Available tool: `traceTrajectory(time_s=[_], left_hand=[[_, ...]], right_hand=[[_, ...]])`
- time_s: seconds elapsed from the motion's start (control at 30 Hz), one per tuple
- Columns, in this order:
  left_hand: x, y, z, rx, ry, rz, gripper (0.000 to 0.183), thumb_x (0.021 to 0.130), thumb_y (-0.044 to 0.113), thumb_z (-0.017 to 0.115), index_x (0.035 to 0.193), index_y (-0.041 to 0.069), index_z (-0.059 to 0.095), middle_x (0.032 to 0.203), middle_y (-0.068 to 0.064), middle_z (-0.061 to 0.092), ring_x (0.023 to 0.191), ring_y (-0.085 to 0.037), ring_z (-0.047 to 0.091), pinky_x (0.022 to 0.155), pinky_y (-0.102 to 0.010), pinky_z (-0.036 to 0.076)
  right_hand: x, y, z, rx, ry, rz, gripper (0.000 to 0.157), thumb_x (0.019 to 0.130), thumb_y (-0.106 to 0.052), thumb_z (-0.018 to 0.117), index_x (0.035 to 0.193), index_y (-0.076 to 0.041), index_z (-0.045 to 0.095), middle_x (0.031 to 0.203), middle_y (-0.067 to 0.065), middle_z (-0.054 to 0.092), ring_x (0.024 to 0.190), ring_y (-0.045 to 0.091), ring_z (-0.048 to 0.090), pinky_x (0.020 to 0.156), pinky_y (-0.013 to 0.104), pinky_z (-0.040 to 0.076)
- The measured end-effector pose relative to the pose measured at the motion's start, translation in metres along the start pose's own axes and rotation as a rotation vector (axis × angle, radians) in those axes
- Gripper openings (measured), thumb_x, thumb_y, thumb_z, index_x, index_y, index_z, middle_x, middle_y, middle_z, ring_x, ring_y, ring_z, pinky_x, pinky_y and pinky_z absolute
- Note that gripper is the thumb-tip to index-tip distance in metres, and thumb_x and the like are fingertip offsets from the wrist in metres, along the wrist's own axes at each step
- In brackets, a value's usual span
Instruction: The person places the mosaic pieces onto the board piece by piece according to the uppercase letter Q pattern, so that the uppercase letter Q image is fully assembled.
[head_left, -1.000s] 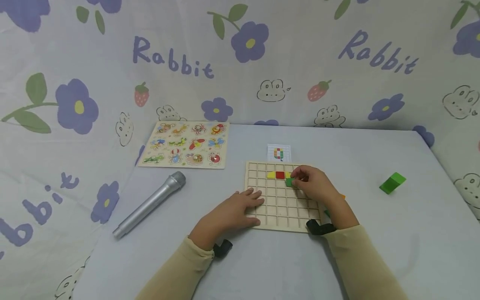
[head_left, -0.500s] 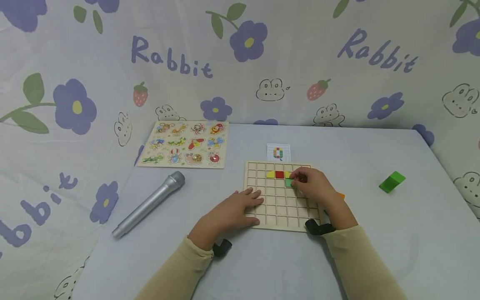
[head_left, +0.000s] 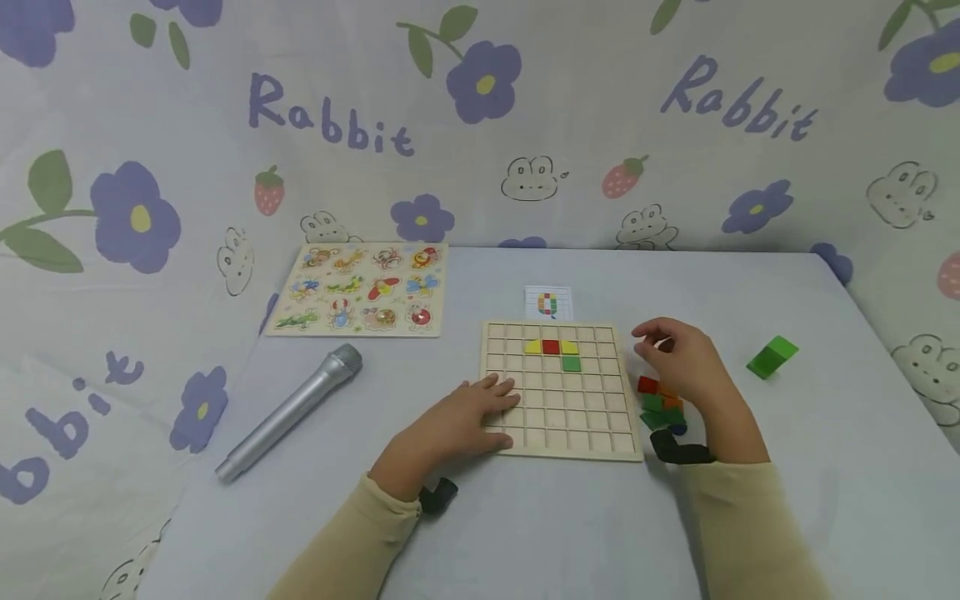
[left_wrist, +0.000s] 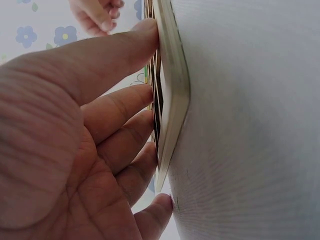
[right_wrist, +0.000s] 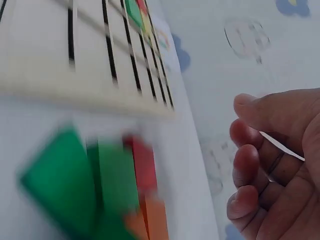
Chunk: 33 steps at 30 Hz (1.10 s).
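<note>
"Wooden board: where are we seeing it?"
"It's lying on the worktop, left grip resting relaxed on it."
"And right grip?"
"We're seeing it loosely curled, holding nothing, near the blocks."

Left sleeve and right sleeve were noted as long, plain and beige, matched in colour. Near their ends, a left black fitting and a right black fitting were seen, both small, stubby and bent. Left hand and right hand were found bare.
</note>
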<state>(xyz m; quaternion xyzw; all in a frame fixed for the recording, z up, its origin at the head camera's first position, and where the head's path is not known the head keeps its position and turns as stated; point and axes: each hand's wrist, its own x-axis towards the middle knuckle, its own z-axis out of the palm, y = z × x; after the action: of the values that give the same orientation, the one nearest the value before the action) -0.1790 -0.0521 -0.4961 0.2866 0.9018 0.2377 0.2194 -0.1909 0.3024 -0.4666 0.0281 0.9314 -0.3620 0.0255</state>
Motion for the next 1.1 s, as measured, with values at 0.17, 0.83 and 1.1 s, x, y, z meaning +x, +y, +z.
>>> traceTrajectory(time_s=[0.17,0.83,1.1], left_hand=[[-0.002,-0.001,0.0,0.002,0.006,-0.013,0.07,0.1,0.032,0.081,0.163,0.021,0.054,0.177,0.005,0.038,0.17,-0.021,0.023,0.14,-0.049,0.017],[0.001,-0.001,0.0,-0.011,0.013,0.0,0.07,0.099,0.033,0.082,0.162,0.021,0.055,0.177,0.004,0.039,0.17,-0.022,0.023,0.14,-0.051,0.017],[0.002,0.0,0.002,-0.011,0.009,0.003,0.07,0.099,0.032,0.083,0.162,0.021,0.055,0.176,0.003,0.039,0.17,-0.023,0.023,0.14,-0.051,0.017]], right_hand=[[-0.012,0.018,-0.012,-0.038,-0.06,0.089,0.031,0.109,-0.025,0.067,0.133,-0.007,0.07,0.119,0.017,0.066,0.103,0.031,0.058,0.074,0.03,0.053],[-0.048,0.037,0.004,-0.131,-0.111,0.019,0.027,0.099,-0.015,0.08,0.119,0.002,0.074,0.101,0.013,0.066,0.093,0.027,0.059,0.071,0.032,0.051],[-0.048,0.04,0.006,-0.134,-0.11,0.038,0.027,0.098,-0.014,0.081,0.118,0.001,0.071,0.102,0.013,0.063,0.095,0.028,0.058,0.072,0.033,0.052]])
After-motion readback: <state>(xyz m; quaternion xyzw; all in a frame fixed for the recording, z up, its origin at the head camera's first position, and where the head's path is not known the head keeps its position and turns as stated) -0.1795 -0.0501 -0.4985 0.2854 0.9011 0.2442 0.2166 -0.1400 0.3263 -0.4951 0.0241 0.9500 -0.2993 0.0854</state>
